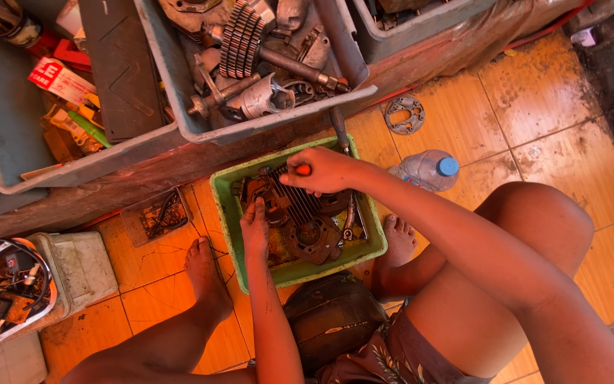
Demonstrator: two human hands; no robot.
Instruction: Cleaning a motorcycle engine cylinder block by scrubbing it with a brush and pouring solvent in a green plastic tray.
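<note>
A green plastic tub [227, 206] sits on the orange tiled floor between my bare feet. Inside it lies a greasy, finned engine part [300, 213] with round openings. My left hand [255, 226] rests flat on the part's left side. Over the fins at the tub's far edge, my right hand [325, 169] is closed around a tool with an orange handle [303, 170]. The tool's working end is hidden under the hand.
Grey crates [179, 107] holding gears, shafts and metal parts line the far side. A clear bottle with a blue cap [428, 169] lies right of the tub, a flat metal gasket [404, 114] beyond it. A white container [79, 267] stands at left.
</note>
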